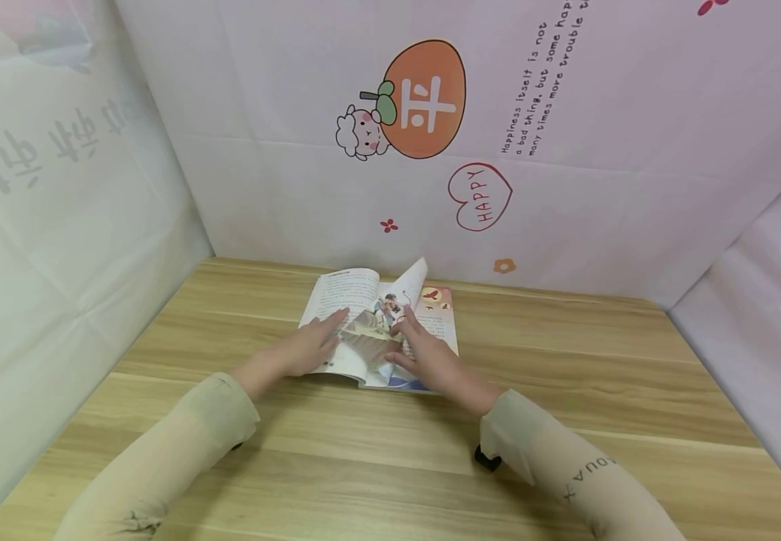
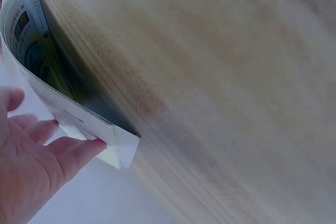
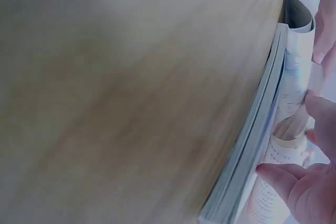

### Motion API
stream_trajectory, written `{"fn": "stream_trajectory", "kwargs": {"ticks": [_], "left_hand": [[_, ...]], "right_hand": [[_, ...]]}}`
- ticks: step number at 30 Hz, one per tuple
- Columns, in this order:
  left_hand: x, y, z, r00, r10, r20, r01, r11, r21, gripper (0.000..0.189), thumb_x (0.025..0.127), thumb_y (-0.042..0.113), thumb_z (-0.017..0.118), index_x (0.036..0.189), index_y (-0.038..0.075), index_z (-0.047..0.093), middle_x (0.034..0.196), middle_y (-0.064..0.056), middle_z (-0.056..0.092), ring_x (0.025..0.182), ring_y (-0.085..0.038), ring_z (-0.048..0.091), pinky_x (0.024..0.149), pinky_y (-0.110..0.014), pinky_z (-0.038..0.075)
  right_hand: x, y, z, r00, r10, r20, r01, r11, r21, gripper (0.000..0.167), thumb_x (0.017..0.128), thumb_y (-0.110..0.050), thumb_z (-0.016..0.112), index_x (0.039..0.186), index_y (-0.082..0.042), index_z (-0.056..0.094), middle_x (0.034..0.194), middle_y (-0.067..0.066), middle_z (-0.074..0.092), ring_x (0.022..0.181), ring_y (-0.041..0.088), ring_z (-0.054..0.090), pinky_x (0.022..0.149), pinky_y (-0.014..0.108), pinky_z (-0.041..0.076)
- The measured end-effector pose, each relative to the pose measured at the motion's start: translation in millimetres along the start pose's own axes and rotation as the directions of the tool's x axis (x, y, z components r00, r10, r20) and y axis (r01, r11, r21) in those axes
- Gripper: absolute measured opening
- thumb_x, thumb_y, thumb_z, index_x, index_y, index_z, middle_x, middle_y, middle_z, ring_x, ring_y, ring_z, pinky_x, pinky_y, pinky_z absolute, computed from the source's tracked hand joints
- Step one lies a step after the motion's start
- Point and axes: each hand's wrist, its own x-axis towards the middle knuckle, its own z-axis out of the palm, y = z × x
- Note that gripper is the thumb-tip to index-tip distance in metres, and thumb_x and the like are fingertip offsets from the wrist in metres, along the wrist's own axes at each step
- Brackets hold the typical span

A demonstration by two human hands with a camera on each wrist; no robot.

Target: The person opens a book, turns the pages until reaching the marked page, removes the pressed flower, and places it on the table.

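Observation:
A book [image 1: 352,289] lies spread on the wooden table, with text on its left page and an orange-and-blue printed page on the right. Between them a loose page [image 1: 412,282] stands up in a curve, carrying a picture of figures and a brown scene. My left hand [image 1: 310,347] rests on the left page with fingers extended; in the left wrist view the thumb lies along the curled lower edge of the pages [image 2: 86,124]. At the raised page, my right hand [image 1: 431,361] touches it with spread fingers, the thumb [image 3: 275,177] near the book's lower edge.
The wooden table [image 1: 376,466] extends to both sides and in front of the book. A white printed cloth wall [image 1: 282,188] rises close behind it, with more cloth at left and right. A black band [image 1: 487,458] shows at the right sleeve cuff.

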Motion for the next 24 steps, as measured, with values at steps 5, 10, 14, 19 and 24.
{"fn": "stream_trajectory", "kwargs": {"ticks": [5,10,14,19,24], "left_hand": [[2.2,-1.5,-0.5,0.997,0.011,-0.079,-0.014,0.999,-0.04,0.062,0.105,0.011,0.037,0.164,0.005,0.017,0.164,-0.025,0.024,0.148,-0.046,0.028,0.121,-0.054,0.023],[3.1,-0.4,0.2,0.994,0.052,-0.1,-0.055,0.998,-0.027,0.061,0.108,0.019,0.04,0.164,0.005,0.019,0.166,-0.024,0.015,0.15,-0.044,0.023,0.121,-0.054,0.021],[3.2,1.5,2.6,0.994,0.061,-0.086,-0.062,0.998,-0.005,0.062,0.11,0.029,0.045,0.164,0.007,0.023,0.168,-0.024,0.005,0.149,-0.052,0.016,0.117,-0.064,0.022],[3.5,3.0,5.8,0.994,0.074,-0.084,-0.073,0.997,0.015,0.063,0.11,0.031,0.049,0.164,0.01,0.025,0.168,-0.025,0.002,0.147,-0.06,0.009,0.113,-0.071,0.023],[2.8,5.1,5.9,0.992,0.099,-0.079,-0.096,0.995,0.04,0.06,0.109,0.031,0.05,0.162,0.012,0.03,0.169,-0.023,0.005,0.143,-0.065,0.007,0.111,-0.074,0.022]], "right_hand": [[-0.8,-4,-1,0.998,0.007,0.056,-0.006,1.0,-0.023,0.045,0.1,-0.039,0.067,0.138,-0.016,0.057,0.163,0.027,0.018,0.082,0.036,0.072,0.08,0.051,0.058],[-3.3,-11,-1,0.993,0.022,0.116,-0.016,0.998,-0.057,0.056,0.104,-0.043,0.06,0.154,-0.021,0.047,0.161,0.028,0.026,0.114,0.047,0.064,0.093,0.056,0.054],[-5.5,-18,-2,0.988,0.027,0.155,-0.014,0.997,-0.081,0.06,0.104,-0.047,0.057,0.158,-0.025,0.041,0.16,0.025,0.031,0.117,0.045,0.063,0.089,0.055,0.056],[-7.5,-24,-1,0.979,0.035,0.198,-0.02,0.997,-0.08,0.064,0.104,-0.05,0.056,0.161,-0.028,0.036,0.163,0.019,0.028,0.117,0.042,0.065,0.084,0.052,0.057],[-9.5,-30,0,0.973,0.025,0.228,-0.008,0.997,-0.075,0.065,0.104,-0.052,0.054,0.162,-0.029,0.034,0.165,0.016,0.025,0.116,0.04,0.065,0.083,0.051,0.057]]}}
